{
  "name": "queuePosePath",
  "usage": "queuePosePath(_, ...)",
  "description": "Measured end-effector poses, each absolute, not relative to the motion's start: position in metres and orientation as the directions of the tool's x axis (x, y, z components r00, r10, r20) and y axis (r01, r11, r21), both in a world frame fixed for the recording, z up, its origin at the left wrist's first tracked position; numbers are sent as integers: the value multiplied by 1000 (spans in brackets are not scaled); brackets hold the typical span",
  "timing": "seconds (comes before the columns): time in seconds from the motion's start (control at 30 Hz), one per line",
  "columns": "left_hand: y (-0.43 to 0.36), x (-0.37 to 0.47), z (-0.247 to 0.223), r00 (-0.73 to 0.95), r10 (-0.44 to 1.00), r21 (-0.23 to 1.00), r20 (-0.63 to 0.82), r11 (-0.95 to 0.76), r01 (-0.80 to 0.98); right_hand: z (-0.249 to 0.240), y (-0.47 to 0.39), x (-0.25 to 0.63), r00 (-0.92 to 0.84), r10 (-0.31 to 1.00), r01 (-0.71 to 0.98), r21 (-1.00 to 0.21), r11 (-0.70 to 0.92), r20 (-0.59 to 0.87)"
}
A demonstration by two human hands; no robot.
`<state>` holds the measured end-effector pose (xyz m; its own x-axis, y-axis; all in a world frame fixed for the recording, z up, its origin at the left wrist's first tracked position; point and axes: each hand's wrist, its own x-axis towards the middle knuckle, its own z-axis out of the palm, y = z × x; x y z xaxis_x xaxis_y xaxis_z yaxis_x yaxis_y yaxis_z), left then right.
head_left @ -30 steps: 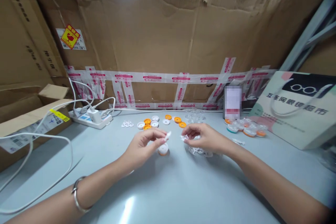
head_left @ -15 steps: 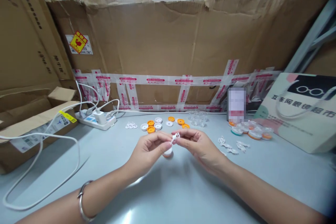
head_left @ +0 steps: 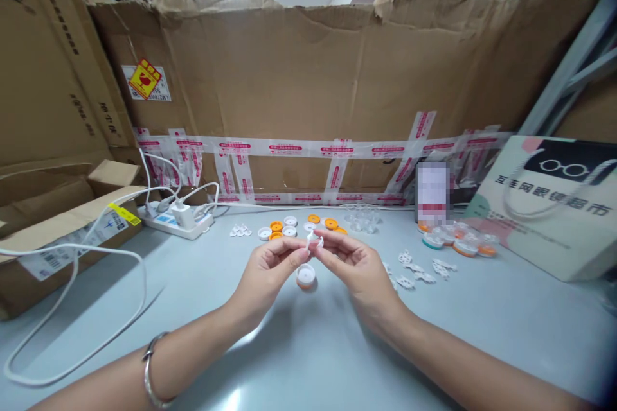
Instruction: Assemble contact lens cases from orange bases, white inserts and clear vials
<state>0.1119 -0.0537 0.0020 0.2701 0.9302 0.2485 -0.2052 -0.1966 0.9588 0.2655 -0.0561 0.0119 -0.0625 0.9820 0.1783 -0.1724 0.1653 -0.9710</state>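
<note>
Between the fingertips of both hands is a small white plastic piece (head_left: 312,241), held above the table. My left hand (head_left: 272,270) pinches its left side, and my right hand (head_left: 354,266) pinches its right side. Just below the fingertips, a round white cap with an orange lower part (head_left: 305,276) rests on the table. Behind the hands lie several white and orange round caps (head_left: 290,231). Loose white flat pieces (head_left: 415,268) are spread to the right of my right hand. Smaller white pieces (head_left: 240,230) form a group at the back left.
Clear plastic parts (head_left: 361,218) stand at the back. Assembled round cases (head_left: 457,241) sit before a phone (head_left: 432,192), beside a paper bag (head_left: 549,205). A power strip (head_left: 180,218), white cables and an open carton (head_left: 62,237) are at left. Cardboard (head_left: 289,77) walls the back.
Both hands have turned the white piece and lifted it slightly up and to the left. The round cap below and more white pieces at right now show.
</note>
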Motion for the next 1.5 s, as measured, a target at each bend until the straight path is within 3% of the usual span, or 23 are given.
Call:
queuePosePath(0.27,-54,117,1,267,929,966,256,-238,-97,3,-53,264,-46,999,-332,-943,10,27)
queuePosePath(0.47,-55,112,5,170,882,887,440,-456,72,9,-53,269,-69,985,-305,-944,130,158)
queuePosePath(0.7,-55,109,6,221,810,735,543,-586,340,12,-56,270,-121,971,-210,-961,180,208)
queuePosePath(1.3,-54,105,8,314,743,587,591,-664,463,7,-53,273,-127,962,-149,-963,223,243)
queuePosePath(1.5,-56,105,9,351,760,609,546,-648,457,8,-53,275,-176,948,-97,-963,251,265)
